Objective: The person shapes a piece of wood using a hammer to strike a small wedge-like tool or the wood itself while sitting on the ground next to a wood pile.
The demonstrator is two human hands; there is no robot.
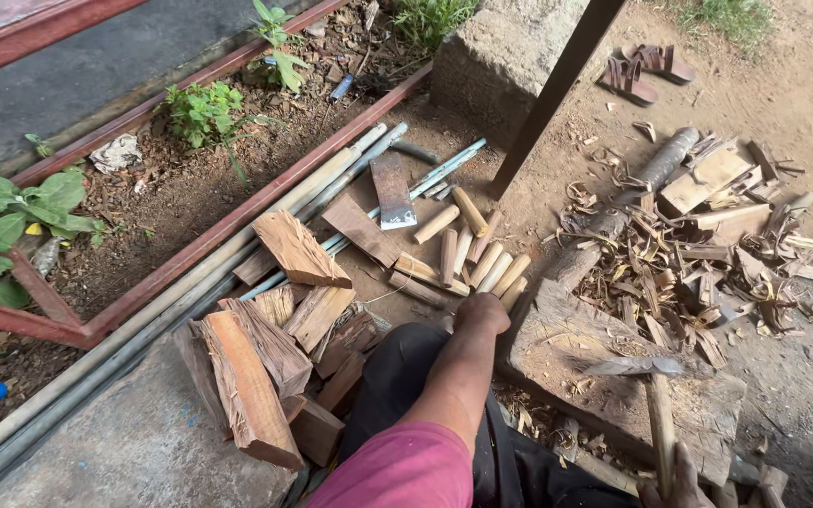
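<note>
at centre frame about ten rounded wooden pegs (pixel 468 252) lie finished in a loose pile, the left hand (pixel 482 312) reaching them, its grip hidden. left of them a stack of split wood blocks (pixel 270 362) waits uncut. at lower right the right hand (pixel 675 484) clasps the hatchet (pixel 646 395) on the chopping block (pixel 613 390), with shavings (pixel 698 263) beyond.

The person wears a short pink sleeve (pixel 397 475) on the left arm, seen near the bottom edge, its fabric plain and unmarked. Dark trousers (pixel 397 376) cover the legs, slightly creased at the knee. Both the left hand (pixel 482 312) and the right hand (pixel 675 489) are bare, without gloves, rings or a watch.
</note>
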